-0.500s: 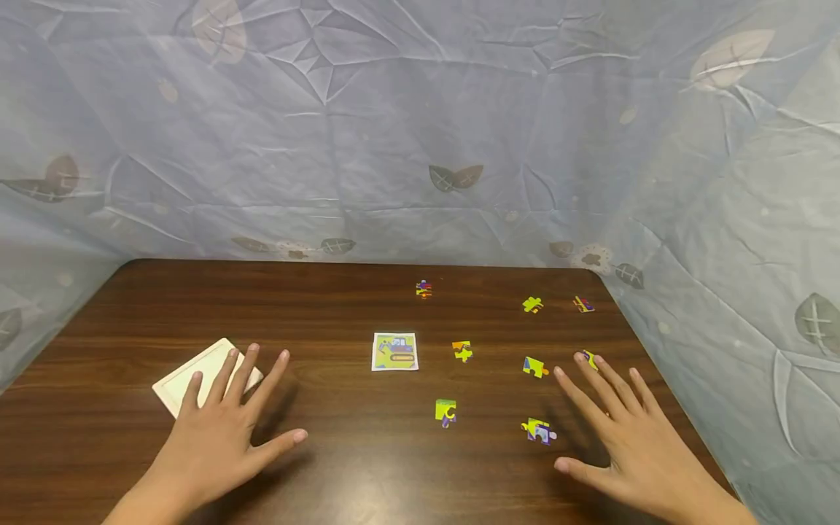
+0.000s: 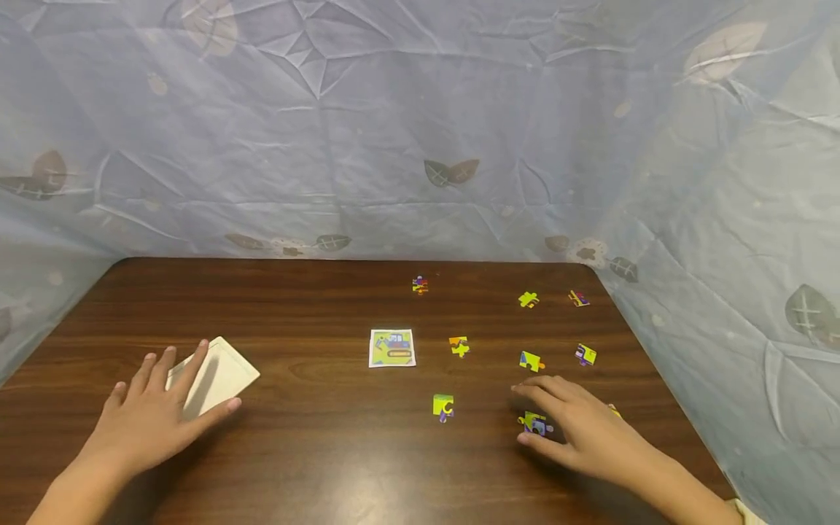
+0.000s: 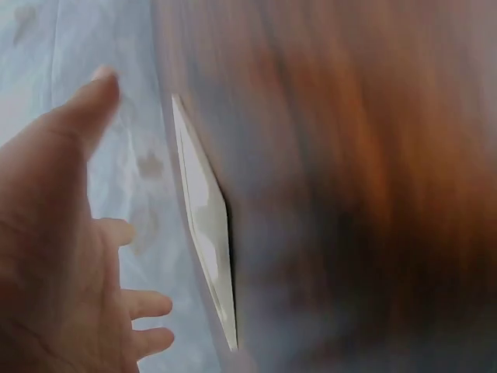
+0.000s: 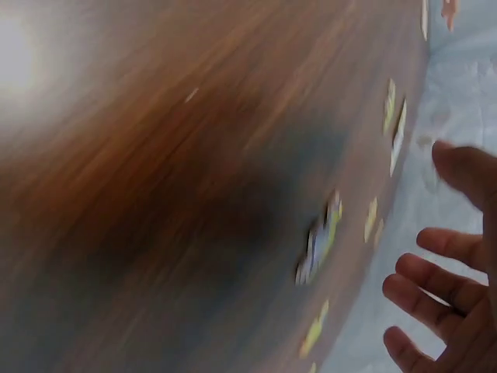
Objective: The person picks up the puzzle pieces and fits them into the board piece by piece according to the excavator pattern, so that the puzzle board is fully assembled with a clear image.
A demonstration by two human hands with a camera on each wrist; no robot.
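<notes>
Hovering over the purple-yellow puzzle piece [image 2: 534, 424], right hand [image 2: 580, 434] with fingers [image 2: 534, 391] loosely spread and slightly curled, piece just under and left of the fingertips between index and thumb, not pinched yet. Resting spread over the near-left corner of the white tray [image 2: 219, 375] on the desk [image 2: 328, 452], left hand [image 2: 147, 423], well apart from the pieces; right hand much nearer.

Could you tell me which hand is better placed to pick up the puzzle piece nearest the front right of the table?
The right hand: its fingers already curve over that piece, while the left hand sits by the white tray.
</notes>
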